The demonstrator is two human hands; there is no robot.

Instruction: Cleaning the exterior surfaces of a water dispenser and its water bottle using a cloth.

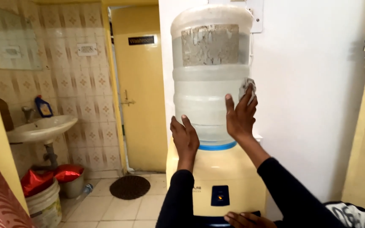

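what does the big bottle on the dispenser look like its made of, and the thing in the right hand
The water bottle: translucent plastic, by its cloudy, ribbed walls and the water line showing through; a scuffed grey patch, perhaps label residue, sits near the top. The right hand presses a small grey-white cloth to it; it looks like soft, crumpled fabric, though paper is possible. The left hand rests on the bottle's lower wall.

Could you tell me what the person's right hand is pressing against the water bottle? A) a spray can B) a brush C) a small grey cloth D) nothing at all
C: the right hand holds a small grey cloth under its fingertips against the side of the bottle, while the left hand rests bare lower on the bottle.
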